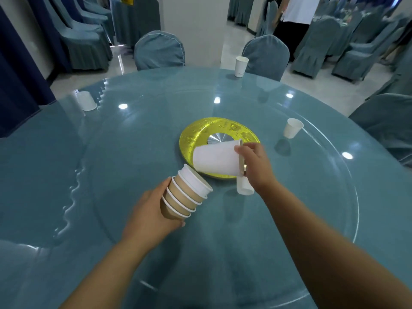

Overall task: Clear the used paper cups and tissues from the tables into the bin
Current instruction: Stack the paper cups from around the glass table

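**Head view: cups partly gathered, several still out, bin not in sight**

Head view shows a large round tabletop (pixel 111 152) under blue cloth and glass, with a glass turntable ring on it and a gold plate (pixel 194 139) at the centre. Judged from how things lie, the clearing here is roughly midway: a good share of the cups is in hand, but nothing can be said to have reached a bin, since no bin shows anywhere in the frame.

The left hand (pixel 149 210) holds a nested stack of paper cups (pixel 187 195), brown ones with a white one on top, tilted with the mouths toward the plate; its fingers are clamped around the lower part of the stack. The right hand (pixel 256 166) holds a white paper cup (pixel 216 159) on its side over the near rim of the plate, fingers closed on its rim end, its base pointing toward the stack's open mouth. It looks ready to be nested in. A smaller white piece (pixel 244 187) hangs below that hand; whether it is a cup or tissue I cannot tell.

Still left on the tabletop: an upside-down cup (pixel 87 101) at the far left edge, an upright cup (pixel 241 66) at the far edge, and a tilted cup (pixel 293 128) to the right. No loose tissues are clearly visible.
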Action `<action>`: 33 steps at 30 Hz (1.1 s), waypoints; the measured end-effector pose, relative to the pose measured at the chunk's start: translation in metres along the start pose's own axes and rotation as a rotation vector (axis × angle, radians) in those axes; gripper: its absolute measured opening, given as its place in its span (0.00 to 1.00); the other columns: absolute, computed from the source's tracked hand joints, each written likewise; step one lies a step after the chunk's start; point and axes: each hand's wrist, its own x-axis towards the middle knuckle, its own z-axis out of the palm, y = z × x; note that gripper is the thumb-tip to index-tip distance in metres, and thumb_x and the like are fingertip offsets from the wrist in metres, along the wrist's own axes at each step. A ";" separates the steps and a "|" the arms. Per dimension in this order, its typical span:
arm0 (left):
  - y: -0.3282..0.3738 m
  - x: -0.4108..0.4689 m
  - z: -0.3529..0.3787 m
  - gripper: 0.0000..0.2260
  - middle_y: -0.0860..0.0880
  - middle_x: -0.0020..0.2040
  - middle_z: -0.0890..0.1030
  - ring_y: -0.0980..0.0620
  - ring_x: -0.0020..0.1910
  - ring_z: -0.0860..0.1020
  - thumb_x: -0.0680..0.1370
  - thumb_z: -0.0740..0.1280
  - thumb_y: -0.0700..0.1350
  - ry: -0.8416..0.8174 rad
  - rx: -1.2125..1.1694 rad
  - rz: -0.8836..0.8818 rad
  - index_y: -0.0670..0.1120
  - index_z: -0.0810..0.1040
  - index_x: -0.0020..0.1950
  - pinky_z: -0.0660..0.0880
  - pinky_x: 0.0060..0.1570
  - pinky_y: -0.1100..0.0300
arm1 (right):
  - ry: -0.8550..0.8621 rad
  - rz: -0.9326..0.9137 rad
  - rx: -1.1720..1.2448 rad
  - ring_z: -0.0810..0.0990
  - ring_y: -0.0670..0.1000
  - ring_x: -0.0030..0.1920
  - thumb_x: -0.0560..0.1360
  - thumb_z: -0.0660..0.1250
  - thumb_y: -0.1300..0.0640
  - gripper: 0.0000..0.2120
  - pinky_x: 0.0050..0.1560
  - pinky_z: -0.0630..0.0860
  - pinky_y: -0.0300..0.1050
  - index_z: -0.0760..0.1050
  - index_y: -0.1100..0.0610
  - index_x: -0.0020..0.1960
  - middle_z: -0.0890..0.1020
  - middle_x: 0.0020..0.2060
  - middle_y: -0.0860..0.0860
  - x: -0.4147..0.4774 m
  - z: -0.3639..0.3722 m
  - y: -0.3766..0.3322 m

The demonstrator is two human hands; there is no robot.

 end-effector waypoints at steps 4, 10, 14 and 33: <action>0.001 -0.037 -0.008 0.46 0.58 0.61 0.74 0.54 0.59 0.75 0.54 0.74 0.56 -0.008 0.036 -0.001 0.68 0.61 0.69 0.75 0.58 0.50 | -0.131 -0.031 -0.013 0.73 0.46 0.44 0.62 0.63 0.48 0.21 0.42 0.69 0.41 0.75 0.55 0.52 0.76 0.43 0.45 -0.047 -0.004 -0.016; 0.015 -0.081 -0.016 0.44 0.57 0.62 0.73 0.55 0.61 0.73 0.56 0.74 0.53 -0.039 0.038 0.075 0.64 0.63 0.71 0.72 0.60 0.55 | -0.445 0.014 -0.147 0.76 0.42 0.50 0.66 0.71 0.52 0.15 0.55 0.71 0.37 0.76 0.48 0.52 0.79 0.52 0.44 -0.109 0.000 -0.020; 0.020 -0.101 -0.011 0.45 0.56 0.64 0.74 0.56 0.62 0.73 0.55 0.74 0.53 -0.075 -0.004 0.122 0.61 0.65 0.71 0.72 0.62 0.53 | -0.432 -0.003 -0.243 0.74 0.46 0.61 0.76 0.67 0.55 0.14 0.67 0.66 0.45 0.75 0.49 0.62 0.77 0.60 0.47 -0.144 0.000 -0.003; 0.053 -0.188 0.080 0.33 0.72 0.49 0.77 0.70 0.47 0.77 0.55 0.75 0.44 -0.384 -0.182 0.164 0.73 0.71 0.51 0.72 0.44 0.69 | 0.203 -0.035 -0.814 0.72 0.49 0.61 0.75 0.69 0.49 0.17 0.56 0.61 0.33 0.76 0.54 0.61 0.78 0.57 0.48 -0.312 -0.162 0.078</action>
